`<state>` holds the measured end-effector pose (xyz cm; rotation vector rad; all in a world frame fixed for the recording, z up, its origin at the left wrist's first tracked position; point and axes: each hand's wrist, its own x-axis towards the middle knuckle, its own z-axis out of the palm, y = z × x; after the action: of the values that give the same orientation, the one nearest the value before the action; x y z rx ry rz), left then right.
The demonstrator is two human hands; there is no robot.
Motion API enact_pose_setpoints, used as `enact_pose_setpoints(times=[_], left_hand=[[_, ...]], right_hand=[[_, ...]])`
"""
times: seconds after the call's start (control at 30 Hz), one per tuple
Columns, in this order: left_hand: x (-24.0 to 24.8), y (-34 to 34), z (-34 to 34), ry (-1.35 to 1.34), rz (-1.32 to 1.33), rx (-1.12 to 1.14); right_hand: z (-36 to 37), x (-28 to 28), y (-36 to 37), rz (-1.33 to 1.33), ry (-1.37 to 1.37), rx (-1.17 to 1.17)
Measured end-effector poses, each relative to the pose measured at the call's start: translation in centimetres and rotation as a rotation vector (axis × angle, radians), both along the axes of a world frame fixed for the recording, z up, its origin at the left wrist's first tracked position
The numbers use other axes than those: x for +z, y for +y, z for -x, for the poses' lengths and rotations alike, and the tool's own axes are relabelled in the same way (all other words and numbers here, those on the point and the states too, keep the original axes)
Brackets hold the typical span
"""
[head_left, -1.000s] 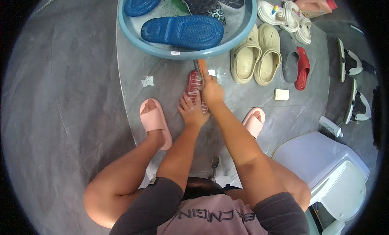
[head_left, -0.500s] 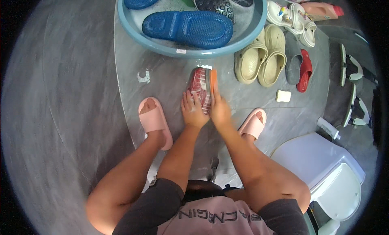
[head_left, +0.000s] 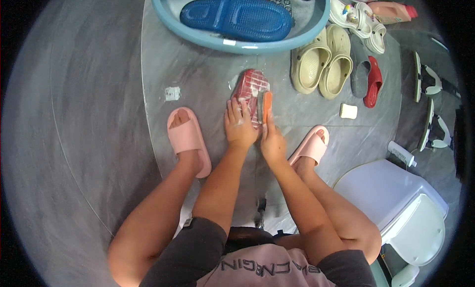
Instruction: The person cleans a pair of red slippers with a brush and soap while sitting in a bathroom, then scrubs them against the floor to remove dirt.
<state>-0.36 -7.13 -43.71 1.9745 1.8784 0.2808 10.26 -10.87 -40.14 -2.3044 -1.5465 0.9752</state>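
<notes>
Step in hand, as we judge it: scrubbing the ridged face of a red slipper [head_left: 246, 85], lying on the floor [head_left: 109, 89] on the person's side of the blue basin [head_left: 237, 46], apart from its rim, white suds [head_left: 253, 104] in the grooves. Left hand [head_left: 241, 131]: fingers spread over the slipper's end farther from the basin; whether that grip closes beneath, we cannot tell. Right hand [head_left: 273, 143]: grip closed around an orange-backed brush [head_left: 267, 105], bristles against the slipper's long edge. We note a blue slipper [head_left: 235, 20] inside the basin. The next stroke, we reckon, calls for firm left-hand pressure and bristles worked along the grooves toward the basin-side end, lest the soapy slipper skid.
</notes>
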Motion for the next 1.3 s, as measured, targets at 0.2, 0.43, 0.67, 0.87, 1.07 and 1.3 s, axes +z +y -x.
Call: enact_pose_setpoints(times=[0.2,0.43,0.67,0.87,1.07,1.3], left_hand=[[0.6,-2.0,-2.3,-0.006,-0.007,0.071],[-4.0,-3.0,-0.2,0.333,-0.122,0.218],[-1.0,-1.9,-2.4,0.059,0.055,0.112],[-3.6,-2.5,-0.6,0.405,-0.191,0.186],[-0.4,-1.2,-1.9,0.05,0.062,0.106],[-0.1,-1.7,-0.3,0.112,0.119,0.127]], right_hand=[[-1.3,1.7,11.3,0.001,-0.181,0.136],[3.2,0.0,0.0,0.02,-0.119,0.227],[0.3,-0.3,11.8,-0.047,-0.242,0.243],[0.4,0.1,4.8,0.032,-0.2,0.508],[-1.8,0.1,15.1,0.138,-0.278,0.355],[-4.0,1.4,7.7,0.164,-0.229,0.434]])
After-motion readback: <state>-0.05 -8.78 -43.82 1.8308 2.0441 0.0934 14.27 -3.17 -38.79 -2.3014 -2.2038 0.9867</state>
